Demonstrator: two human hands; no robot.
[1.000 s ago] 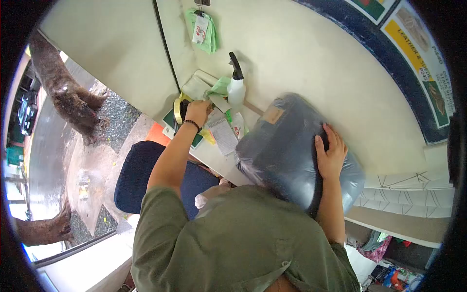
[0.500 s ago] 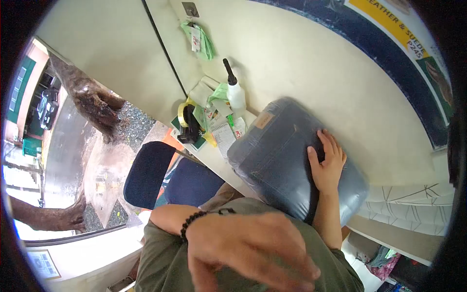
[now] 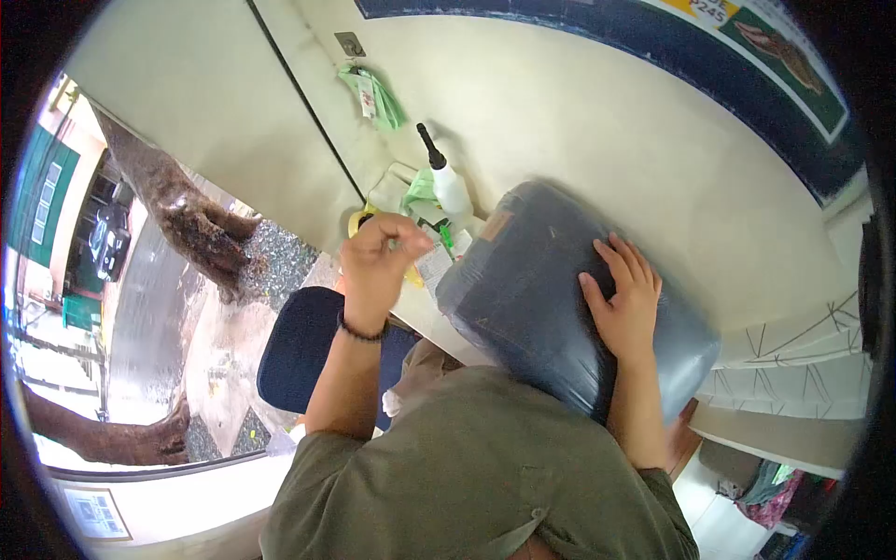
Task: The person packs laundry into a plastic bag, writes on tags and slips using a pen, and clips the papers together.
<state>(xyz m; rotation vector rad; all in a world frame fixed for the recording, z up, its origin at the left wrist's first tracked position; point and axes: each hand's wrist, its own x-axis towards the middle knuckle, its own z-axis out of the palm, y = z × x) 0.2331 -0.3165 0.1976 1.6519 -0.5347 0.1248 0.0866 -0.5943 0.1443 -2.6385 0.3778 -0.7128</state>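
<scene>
A bulky plastic-wrapped bundle (image 3: 532, 280), dark blue-grey inside, lies on the white table against the wall. It has a small tan label (image 3: 497, 227) near its far left corner. My right hand (image 3: 627, 303) rests on top of the bundle, palm down, fingers spread. To the left of the bundle, my left hand (image 3: 378, 266) is raised over the table edge, with a dark beaded bracelet at the wrist. Its fingers are curled in and I see nothing between them. Behind this hand, yellow tape (image 3: 359, 220) is partly hidden.
A white bottle with a black nozzle (image 3: 451, 187), green cloth (image 3: 420, 191) and papers (image 3: 434, 261) stand or lie at the table's back. A dark blue chair (image 3: 301, 350) is at the left, beside a window. Shelves with patterned white rolls (image 3: 784, 373) are at the right.
My left hand has moved from in front of my body up and left to the table's edge, and its fingers have curled. My right hand stays on the bundle. The view has shifted slightly.
</scene>
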